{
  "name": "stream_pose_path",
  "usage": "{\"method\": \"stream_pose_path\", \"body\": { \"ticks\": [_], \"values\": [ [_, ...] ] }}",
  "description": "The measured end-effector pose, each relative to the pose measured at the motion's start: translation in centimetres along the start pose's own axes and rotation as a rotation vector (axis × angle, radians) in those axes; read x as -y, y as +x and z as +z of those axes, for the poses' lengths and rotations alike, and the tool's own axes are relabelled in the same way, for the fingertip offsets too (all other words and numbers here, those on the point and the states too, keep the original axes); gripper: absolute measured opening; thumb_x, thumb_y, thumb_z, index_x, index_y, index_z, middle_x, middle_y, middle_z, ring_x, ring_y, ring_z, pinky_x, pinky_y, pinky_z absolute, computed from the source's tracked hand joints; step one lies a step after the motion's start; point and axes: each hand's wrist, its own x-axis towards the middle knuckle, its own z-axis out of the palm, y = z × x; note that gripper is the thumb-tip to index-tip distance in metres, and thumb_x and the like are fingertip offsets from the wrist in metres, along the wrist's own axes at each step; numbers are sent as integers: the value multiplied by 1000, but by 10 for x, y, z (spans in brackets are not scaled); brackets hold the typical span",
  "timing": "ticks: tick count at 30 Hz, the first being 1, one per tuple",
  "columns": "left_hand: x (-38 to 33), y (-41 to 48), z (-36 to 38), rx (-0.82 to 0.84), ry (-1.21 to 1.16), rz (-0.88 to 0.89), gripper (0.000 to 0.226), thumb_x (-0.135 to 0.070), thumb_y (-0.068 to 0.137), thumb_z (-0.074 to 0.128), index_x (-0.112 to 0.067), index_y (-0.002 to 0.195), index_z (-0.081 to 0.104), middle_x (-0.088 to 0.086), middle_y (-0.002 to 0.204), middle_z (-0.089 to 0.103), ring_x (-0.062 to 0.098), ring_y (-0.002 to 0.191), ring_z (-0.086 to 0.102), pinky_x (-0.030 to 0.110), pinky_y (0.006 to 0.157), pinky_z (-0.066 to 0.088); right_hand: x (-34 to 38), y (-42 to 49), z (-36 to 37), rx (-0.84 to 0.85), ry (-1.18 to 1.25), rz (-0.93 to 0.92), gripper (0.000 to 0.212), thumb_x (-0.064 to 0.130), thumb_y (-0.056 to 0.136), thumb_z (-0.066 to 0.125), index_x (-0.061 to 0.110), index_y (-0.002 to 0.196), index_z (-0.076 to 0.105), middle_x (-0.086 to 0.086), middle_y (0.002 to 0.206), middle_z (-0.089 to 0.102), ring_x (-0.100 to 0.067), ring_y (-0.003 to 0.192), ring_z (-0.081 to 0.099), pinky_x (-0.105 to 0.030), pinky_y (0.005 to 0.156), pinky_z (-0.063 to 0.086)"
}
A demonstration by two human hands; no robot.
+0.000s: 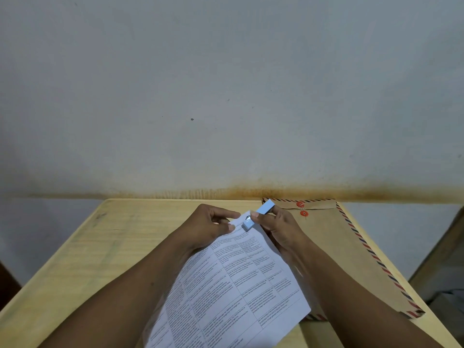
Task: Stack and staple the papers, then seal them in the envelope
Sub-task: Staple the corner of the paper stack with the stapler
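Observation:
A stack of white papers [233,285] printed with tables lies tilted over the middle of the wooden table [100,247]. My left hand [211,228] pinches the papers near their far corner between thumb and fingers. My right hand [278,227] grips a small light-blue stapler [258,214], whose jaws sit over that same far corner. A brown envelope [351,252] with a red-and-blue striped border and two red string buttons lies flat on the table's right side, partly under the papers and my right forearm.
The table's back edge meets a grey wall [226,96] with a rusty stain along its base. Bare wood shows on the table's left half. A darker piece of furniture [447,259] stands off the right edge.

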Motion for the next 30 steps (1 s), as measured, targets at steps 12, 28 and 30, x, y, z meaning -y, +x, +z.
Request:
{"method": "stream_pose_path", "body": {
  "ticks": [12, 28, 30],
  "values": [
    [21, 2, -22, -244, 64, -127, 23, -10, 90, 76, -25, 107, 78, 1, 73, 67, 13, 66, 63, 34, 70, 56, 13, 31, 2, -52, -355, 47, 43, 29, 87, 76, 12, 120, 55, -17, 112, 72, -24, 84, 74, -35, 67, 54],
    [75, -11, -41, -853, 168, -414, 35, -6, 93, 55, -23, 123, 59, 3, 119, 61, 29, 90, 63, 33, 73, 49, 17, 96, 63, 138, -1511, -224, 46, 27, 88, 68, 21, 130, 51, -8, 121, 61, -27, 95, 57, -34, 72, 46],
    [75, -13, -35, -836, 250, -394, 32, -4, 91, 52, -23, 117, 56, -1, 111, 55, 29, 90, 61, 35, 73, 50, 9, 106, 71, 160, -1578, -265, 44, 24, 88, 65, 22, 130, 53, -8, 124, 61, -29, 106, 57, -37, 79, 49]
  ]
}}
